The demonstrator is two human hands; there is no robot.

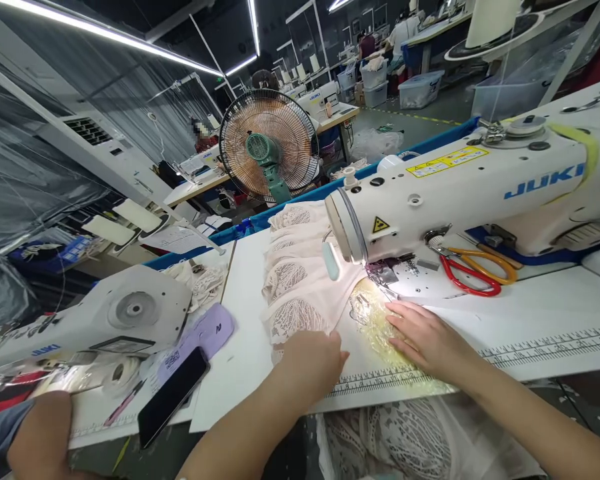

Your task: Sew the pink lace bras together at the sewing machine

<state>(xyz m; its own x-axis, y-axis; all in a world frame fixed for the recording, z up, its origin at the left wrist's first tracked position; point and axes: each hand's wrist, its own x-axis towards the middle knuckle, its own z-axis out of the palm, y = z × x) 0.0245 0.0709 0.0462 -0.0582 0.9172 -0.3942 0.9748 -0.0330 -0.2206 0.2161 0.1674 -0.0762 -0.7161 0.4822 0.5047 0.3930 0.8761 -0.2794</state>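
A row of pale lace bras (300, 267), joined edge to edge, lies on the white sewing table left of the needle. My left hand (310, 363) is closed at the near end of the row, its curled fingers on the pale fabric of a bra. My right hand (425, 337) rests palm down with fingers stretched, on the yellowish, shiny film (375, 320) that covers the table in front of the needle. Above both hands stands the white sewing machine (430, 193), its lamp lighting the presser foot area. Part of the fabric runs under the machine head.
Red and orange-handled scissors (473, 273) lie beside the machine bed. A printed ruler (540, 350) follows the table's front edge; more lace pieces (410, 440) hang below. Left are a phone (173, 397), a purple card (210, 333), another machine (130, 313) and a co-worker's arm (43, 427). A fan (270, 147) stands behind.
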